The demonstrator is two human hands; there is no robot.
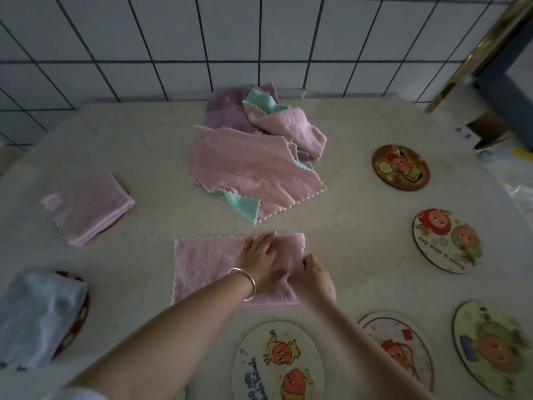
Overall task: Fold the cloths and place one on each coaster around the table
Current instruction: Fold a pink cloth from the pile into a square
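Note:
A pink cloth [204, 267] lies folded in half in front of me. My left hand [259, 255], with a silver bangle on its wrist, presses flat on the cloth's right part. My right hand [313, 277] grips the cloth's right edge with curled fingers. A heap of unfolded pink, purple and green cloths [256, 157] lies at the middle back. A folded lilac cloth [92, 207] covers a coaster at the left. A folded light-blue cloth [37, 316] sits on a red coaster [79, 327] at the near left.
Several bare picture coasters lie along the right and front: a brown one [401, 167], one [447, 241], one [493, 347], one [398, 345] and one [277, 362]. A white tiled wall [259, 39] stands behind the table [360, 203]. Boxes and a gold-framed object are at far right.

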